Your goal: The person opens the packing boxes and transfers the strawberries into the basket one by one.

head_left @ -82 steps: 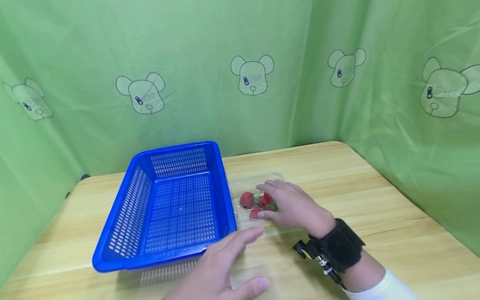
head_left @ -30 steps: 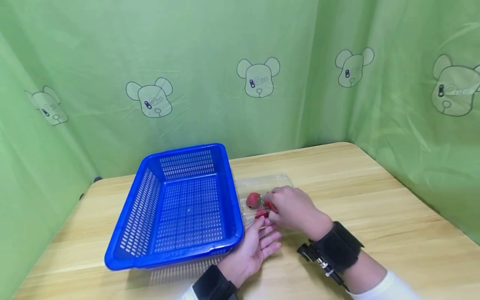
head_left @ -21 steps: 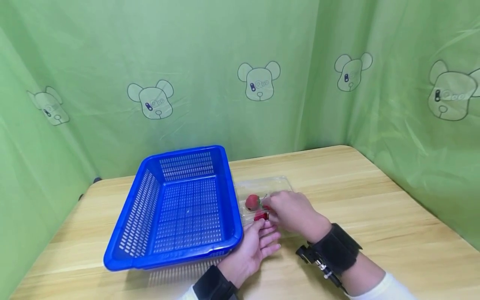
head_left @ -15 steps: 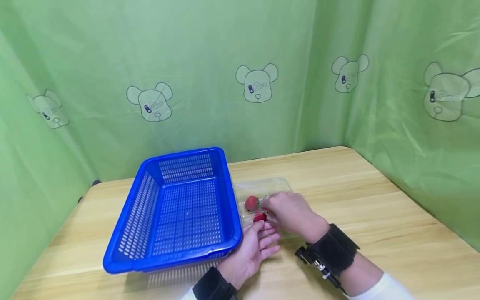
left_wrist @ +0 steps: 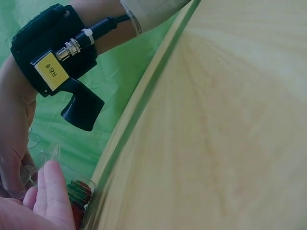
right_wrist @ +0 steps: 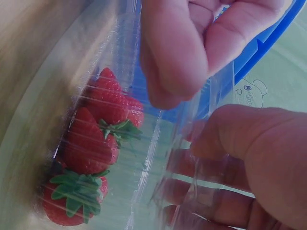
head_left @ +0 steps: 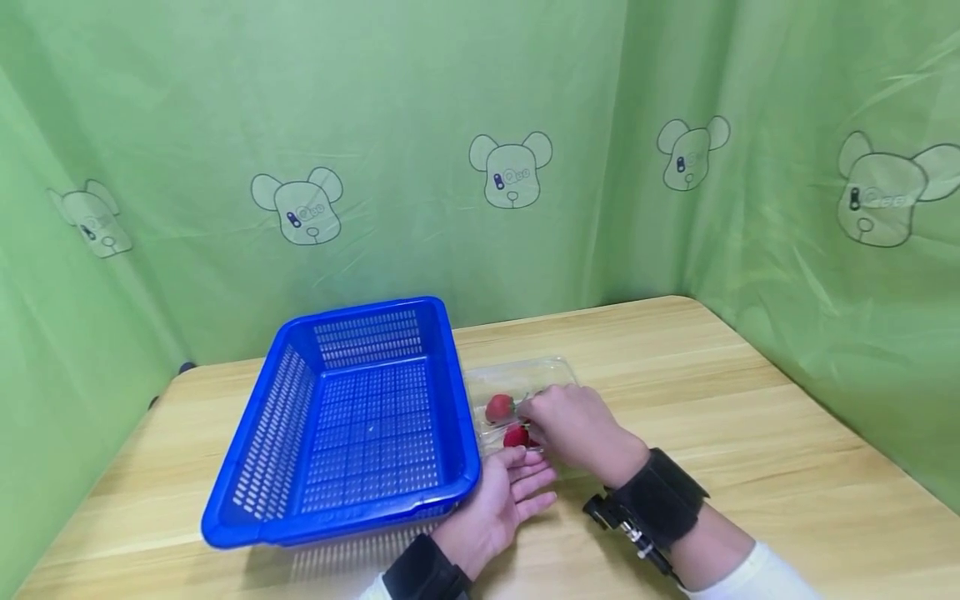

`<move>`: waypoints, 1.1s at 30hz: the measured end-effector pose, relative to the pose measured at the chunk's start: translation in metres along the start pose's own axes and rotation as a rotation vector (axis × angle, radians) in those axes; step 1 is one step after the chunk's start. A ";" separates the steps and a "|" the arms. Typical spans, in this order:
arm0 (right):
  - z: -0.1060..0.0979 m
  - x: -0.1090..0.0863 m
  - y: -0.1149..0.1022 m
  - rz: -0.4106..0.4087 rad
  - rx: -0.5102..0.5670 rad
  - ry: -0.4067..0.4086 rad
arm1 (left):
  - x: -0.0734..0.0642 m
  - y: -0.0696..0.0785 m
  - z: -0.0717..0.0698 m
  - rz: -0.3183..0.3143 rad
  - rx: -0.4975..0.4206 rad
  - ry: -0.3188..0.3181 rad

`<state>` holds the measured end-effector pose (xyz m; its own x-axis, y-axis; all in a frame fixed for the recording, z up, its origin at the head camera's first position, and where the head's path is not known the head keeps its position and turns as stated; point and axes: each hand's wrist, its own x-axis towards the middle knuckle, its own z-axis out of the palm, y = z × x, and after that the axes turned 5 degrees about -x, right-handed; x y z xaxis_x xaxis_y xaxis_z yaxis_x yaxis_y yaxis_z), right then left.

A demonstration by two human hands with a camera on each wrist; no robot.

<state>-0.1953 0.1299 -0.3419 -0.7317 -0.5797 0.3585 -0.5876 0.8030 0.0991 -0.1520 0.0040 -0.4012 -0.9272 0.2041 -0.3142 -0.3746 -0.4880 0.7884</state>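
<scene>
A clear plastic box (head_left: 525, 375) lies on the wooden table, with red strawberries (right_wrist: 86, 143) showing through its plastic in the right wrist view. Their green leaves are visible there too. My left hand (head_left: 495, 504) is palm up at the box's near side, thumb and forefinger pinching its edge while the other fingers extend. From the right, my right hand (head_left: 577, 425) bends over the box. In the right wrist view the right hand (right_wrist: 273, 158) grips a clear plastic edge between thumb and fingers. Some strawberries are hidden behind it in the head view.
A blue slotted basket (head_left: 337, 523) stands directly left of the box, its right wall close beside it. Green curtain (head_left: 405, 108) with printed bear faces hangs behind the table (head_left: 720, 433). Black straps with small cameras (left_wrist: 81, 112) sit on my wrists.
My left hand has come in from the bottom to the box's near edge. My right hand, earlier spread over the strawberries, now grips the plastic edge. Over the last second both hands barely move.
</scene>
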 end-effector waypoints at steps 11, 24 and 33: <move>-0.015 0.001 0.015 0.085 0.036 0.116 | 0.003 -0.003 -0.001 -0.001 0.000 -0.010; -0.013 0.006 0.027 0.042 0.036 0.390 | 0.005 -0.003 -0.003 0.008 0.023 -0.031; -0.007 0.009 0.031 0.090 0.116 0.630 | 0.003 -0.004 -0.002 0.001 0.025 -0.050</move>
<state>-0.2176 0.1510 -0.3294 -0.4576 -0.2908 0.8403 -0.5931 0.8039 -0.0448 -0.1531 0.0044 -0.4065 -0.9259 0.2462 -0.2867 -0.3725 -0.4671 0.8019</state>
